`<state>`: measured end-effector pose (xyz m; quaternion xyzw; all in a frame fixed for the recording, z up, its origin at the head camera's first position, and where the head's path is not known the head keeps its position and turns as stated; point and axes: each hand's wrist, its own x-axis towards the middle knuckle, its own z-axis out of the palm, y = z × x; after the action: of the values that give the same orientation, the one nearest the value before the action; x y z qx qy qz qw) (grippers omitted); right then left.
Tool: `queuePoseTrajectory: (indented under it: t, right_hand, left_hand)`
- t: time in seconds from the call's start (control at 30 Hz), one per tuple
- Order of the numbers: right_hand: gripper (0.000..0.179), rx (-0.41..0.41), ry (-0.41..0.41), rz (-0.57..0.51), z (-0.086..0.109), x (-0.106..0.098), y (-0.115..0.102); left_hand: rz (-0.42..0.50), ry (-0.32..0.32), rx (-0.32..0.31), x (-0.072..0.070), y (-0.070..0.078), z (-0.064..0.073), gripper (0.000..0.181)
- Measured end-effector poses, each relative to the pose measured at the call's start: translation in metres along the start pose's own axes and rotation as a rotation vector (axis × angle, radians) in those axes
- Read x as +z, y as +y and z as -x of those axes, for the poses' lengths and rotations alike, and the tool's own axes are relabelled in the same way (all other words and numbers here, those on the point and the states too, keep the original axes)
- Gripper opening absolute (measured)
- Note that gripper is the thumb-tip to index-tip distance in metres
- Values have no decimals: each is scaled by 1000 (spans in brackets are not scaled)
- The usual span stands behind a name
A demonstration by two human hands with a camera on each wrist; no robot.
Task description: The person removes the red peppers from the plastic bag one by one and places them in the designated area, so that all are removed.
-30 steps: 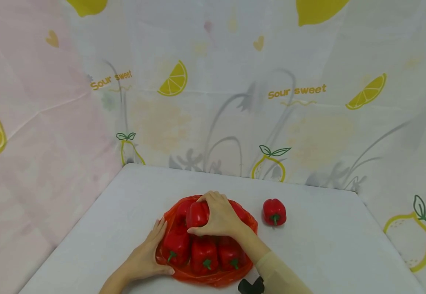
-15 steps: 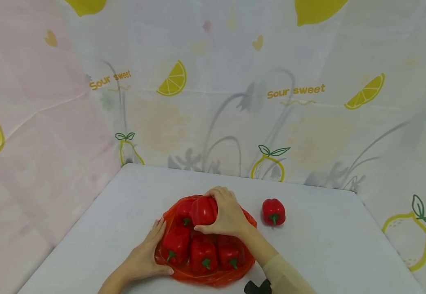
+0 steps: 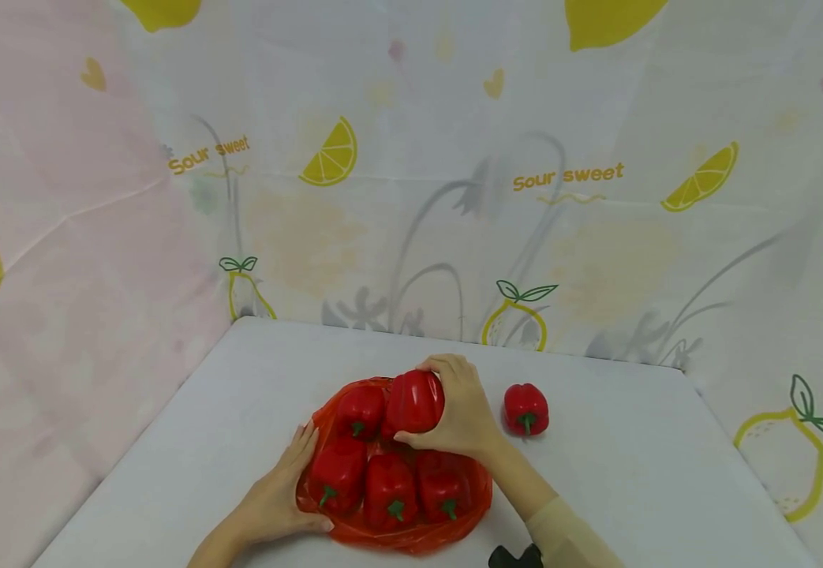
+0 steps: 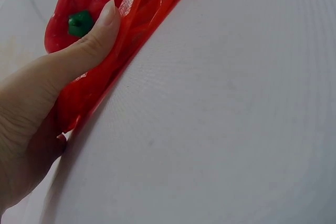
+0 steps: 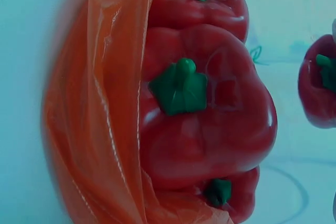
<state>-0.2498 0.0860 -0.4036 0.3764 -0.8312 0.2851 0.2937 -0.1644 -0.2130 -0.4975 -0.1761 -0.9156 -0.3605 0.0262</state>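
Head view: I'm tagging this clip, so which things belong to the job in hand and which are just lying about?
Part of the job:
red bell pepper gripped by the right hand
orange-red plastic bag, touched by the left hand
red bell peppers in the bag

Seemingly just there:
lone red bell pepper on the white table, though it may belong too
lemon-print backdrop

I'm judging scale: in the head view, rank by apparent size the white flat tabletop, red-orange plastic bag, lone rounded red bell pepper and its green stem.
Largest to smallest:
White flat tabletop
Red-orange plastic bag
Lone rounded red bell pepper
Its green stem
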Motion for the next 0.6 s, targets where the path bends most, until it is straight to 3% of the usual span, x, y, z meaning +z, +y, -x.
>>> queuePoseTrajectory:
  t: [0.6]
  right_hand:
    - [87, -129, 117, 80, 2, -24, -6]
  left_hand:
    - [-5, -10, -2, -1, 1, 0, 130]
